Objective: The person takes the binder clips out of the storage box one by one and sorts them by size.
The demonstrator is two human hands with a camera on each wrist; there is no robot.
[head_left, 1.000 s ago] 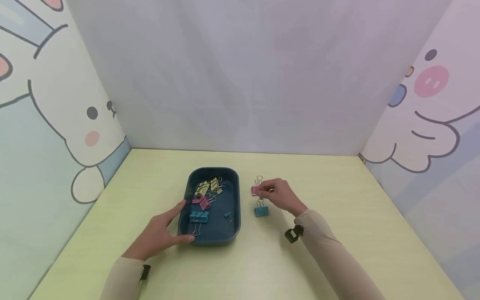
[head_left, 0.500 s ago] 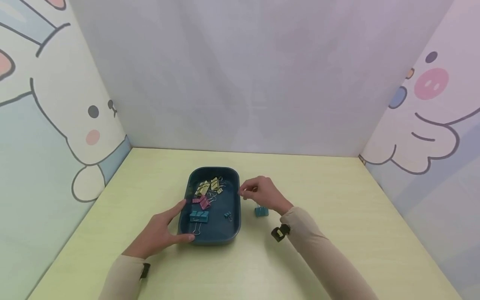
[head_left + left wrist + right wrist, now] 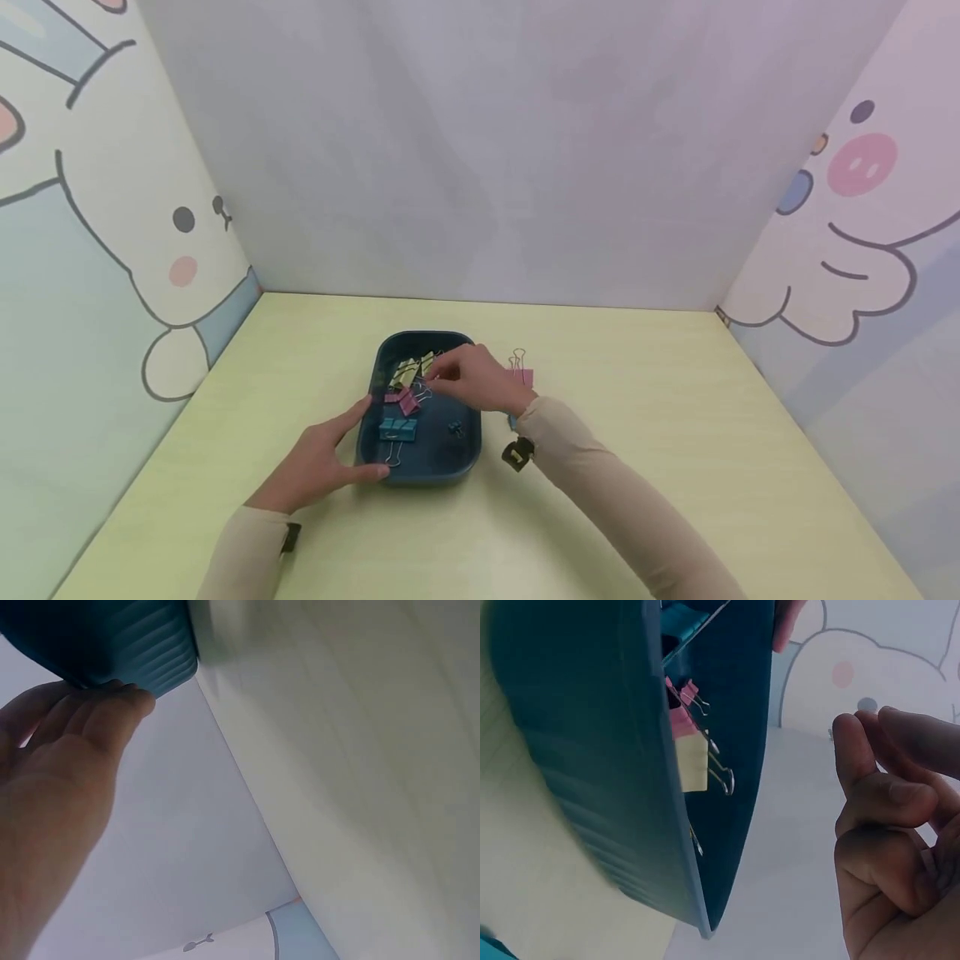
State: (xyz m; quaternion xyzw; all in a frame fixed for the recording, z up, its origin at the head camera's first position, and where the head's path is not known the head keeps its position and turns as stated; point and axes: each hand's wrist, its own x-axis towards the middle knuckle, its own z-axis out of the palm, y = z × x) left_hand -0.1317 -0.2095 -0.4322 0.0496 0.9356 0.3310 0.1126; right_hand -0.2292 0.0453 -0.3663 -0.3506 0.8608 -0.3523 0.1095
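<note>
My left hand point(image 3: 318, 462) rests against the near left corner of the dark blue tray point(image 3: 420, 482), fingers along its side and thumb on the rim. In the left wrist view its fingertips touch the ribbed outer wall. Over the tray hovers my right hand point(image 3: 476, 379), fingers loosely bent, nothing visible between them in the right wrist view. Below are yellow binder clips point(image 3: 405, 374) and pink binder clips point(image 3: 408, 402), partly covered by the hand. A large teal binder clip point(image 3: 397, 430) and a small teal one point(image 3: 455, 428) lie nearer.
Right of the tray, a pink binder clip point(image 3: 527, 377) stands on the pale wood table point(image 3: 645, 392), handles up. A teal binder clip point(image 3: 512, 422) beside it is mostly hidden by the right wrist. Cartoon-printed panels flank a plain backdrop point(image 3: 480, 167).
My right hand has left the pink binder clip on the table and moved left over the tray. The left hand has stayed at the tray's corner.
</note>
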